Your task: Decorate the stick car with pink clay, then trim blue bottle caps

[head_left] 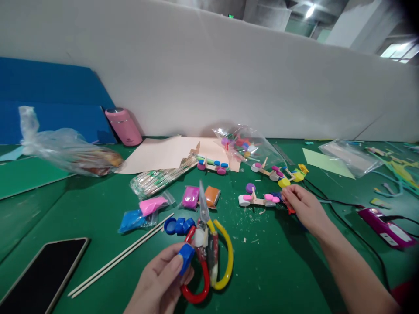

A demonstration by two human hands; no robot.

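Observation:
My left hand [163, 279] pinches a blue plastic bottle cap [187, 259] at the front, beside scissors [225, 261] with a red and a yellow handle. Several more blue caps [180, 226] sit just behind it. My right hand [303, 207] reaches out to the right with its fingers drawn together. Red and dark-blue pieces [288, 205] show under its fingertips; whether it grips one is hidden. Left of those fingers stands a small wooden-stick model [260, 201] with pink and white round pieces. Another similar model [268, 173] is behind it.
Two wooden sticks [121, 255] and a phone [46, 274] lie at left. Clay packets [190, 197] and a bag of sticks [163, 176] are mid-table. A pink bottle [123, 126] stands by the wall. At right, a purple power strip [388, 226] trails cables.

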